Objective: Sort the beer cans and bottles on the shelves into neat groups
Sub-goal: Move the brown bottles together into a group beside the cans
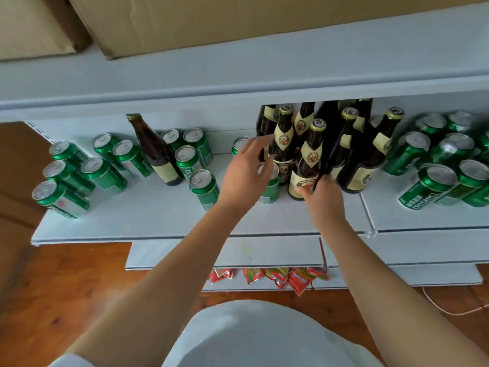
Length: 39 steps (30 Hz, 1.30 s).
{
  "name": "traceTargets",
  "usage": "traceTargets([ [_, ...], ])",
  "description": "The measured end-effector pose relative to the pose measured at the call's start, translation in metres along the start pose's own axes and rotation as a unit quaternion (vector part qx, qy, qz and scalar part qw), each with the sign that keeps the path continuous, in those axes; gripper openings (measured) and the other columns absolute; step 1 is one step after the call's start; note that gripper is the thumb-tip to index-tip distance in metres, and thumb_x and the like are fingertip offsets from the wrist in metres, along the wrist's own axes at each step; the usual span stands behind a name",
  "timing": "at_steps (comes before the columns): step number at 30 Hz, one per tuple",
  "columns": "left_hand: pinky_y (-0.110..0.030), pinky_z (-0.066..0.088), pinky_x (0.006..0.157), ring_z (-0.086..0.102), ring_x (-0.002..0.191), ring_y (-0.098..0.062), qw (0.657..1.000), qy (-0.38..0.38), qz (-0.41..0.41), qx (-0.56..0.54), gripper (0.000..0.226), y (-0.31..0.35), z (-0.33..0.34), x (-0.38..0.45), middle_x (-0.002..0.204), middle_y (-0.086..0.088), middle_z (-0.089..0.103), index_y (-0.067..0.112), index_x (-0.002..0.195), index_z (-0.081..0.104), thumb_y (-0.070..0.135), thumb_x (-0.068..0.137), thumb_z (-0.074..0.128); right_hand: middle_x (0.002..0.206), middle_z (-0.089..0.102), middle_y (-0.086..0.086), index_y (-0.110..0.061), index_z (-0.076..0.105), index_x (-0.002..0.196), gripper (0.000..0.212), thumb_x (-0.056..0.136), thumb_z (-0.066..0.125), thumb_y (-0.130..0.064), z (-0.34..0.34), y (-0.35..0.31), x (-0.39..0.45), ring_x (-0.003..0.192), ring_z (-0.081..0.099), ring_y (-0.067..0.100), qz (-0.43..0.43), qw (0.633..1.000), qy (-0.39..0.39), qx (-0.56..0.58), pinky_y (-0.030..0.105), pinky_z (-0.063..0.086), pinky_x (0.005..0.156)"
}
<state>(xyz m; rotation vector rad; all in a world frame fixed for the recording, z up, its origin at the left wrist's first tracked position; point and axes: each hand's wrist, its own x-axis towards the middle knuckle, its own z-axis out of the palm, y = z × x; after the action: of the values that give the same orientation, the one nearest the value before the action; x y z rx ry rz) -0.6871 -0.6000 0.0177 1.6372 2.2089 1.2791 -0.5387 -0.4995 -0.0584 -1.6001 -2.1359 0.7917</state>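
Upright on the pale shelf point(148, 221), the brown bottles point(344, 144) stand in a tight cluster at centre right, long axes vertical, gold caps toward the camera and splayed outward by the wide lens. The right hand point(321, 193) curls its fingers round the lower body of the front bottle point(307, 165), covering part of its cream label. The left hand point(247, 168) reaches in with fingers spread and loosely extended, its fingertips at a bottle behind; whether they touch it is hard to tell. That hand hides most of a green can point(271, 186) just beside the front bottle. A lone bottle point(156, 152) stands among the left group of cans point(87, 170), all upright. More cans point(444, 165) crowd the right, cut off by the frame edge. The upper shelf lip hides the rear bottle tops.
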Motion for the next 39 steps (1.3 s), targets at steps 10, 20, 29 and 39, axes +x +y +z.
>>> traceTargets([
  [10, -0.027, 0.036, 0.100, 0.045, 0.127, -0.026, 0.923, 0.107, -0.370, 0.016, 0.063, -0.181, -0.109, -0.039, 0.140, -0.012, 0.042, 0.006, 0.140, 0.038, 0.021, 0.088, 0.070, 0.092, 0.071, 0.001, -0.010, 0.064, 0.103, 0.026, 0.091, 0.065, -0.032, 0.032, -0.169, -0.055, 0.076, 0.066, 0.014, -0.200, 0.966, 0.096, 0.136, 0.033, 0.054, 0.067],
  [20, -0.035, 0.053, 0.087, 0.062, 0.108, -0.023, 0.938, 0.071, -0.324, -0.097, 0.060, -0.262, -0.093, -0.020, 0.123, -0.002, 0.064, 0.018, 0.131, 0.047, 0.030, 0.081, 0.078, 0.121, 0.063, 0.001, -0.015, 0.046, 0.134, 0.064, 0.082, 0.071, -0.044, 0.160, -0.311, -0.006, 0.113, 0.058, 0.019, -0.245, 0.959, -0.120, 0.076, 0.025, 0.042, 0.084],
  [29, -0.043, 0.055, 0.087, 0.062, 0.106, -0.016, 0.968, 0.051, -0.242, -0.039, 0.059, -0.245, -0.141, -0.096, 0.117, 0.005, 0.064, 0.020, 0.120, 0.048, 0.032, 0.075, 0.083, 0.094, 0.071, 0.003, -0.011, 0.065, 0.097, 0.035, 0.082, 0.074, -0.041, 0.139, -0.300, -0.071, 0.087, 0.065, 0.018, -0.253, 0.957, -0.061, 0.130, 0.027, 0.047, 0.072],
  [39, -0.032, 0.047, 0.097, 0.056, 0.115, -0.013, 0.999, -0.041, -0.013, -0.025, 0.046, -0.119, -0.126, -0.079, 0.122, 0.000, 0.059, 0.014, 0.128, 0.052, 0.045, 0.094, 0.056, 0.086, 0.074, -0.003, -0.012, 0.068, 0.094, 0.035, 0.080, 0.075, -0.043, -0.010, -0.159, -0.094, 0.083, 0.070, 0.011, -0.126, 0.966, -0.020, 0.227, 0.040, 0.056, 0.081],
])
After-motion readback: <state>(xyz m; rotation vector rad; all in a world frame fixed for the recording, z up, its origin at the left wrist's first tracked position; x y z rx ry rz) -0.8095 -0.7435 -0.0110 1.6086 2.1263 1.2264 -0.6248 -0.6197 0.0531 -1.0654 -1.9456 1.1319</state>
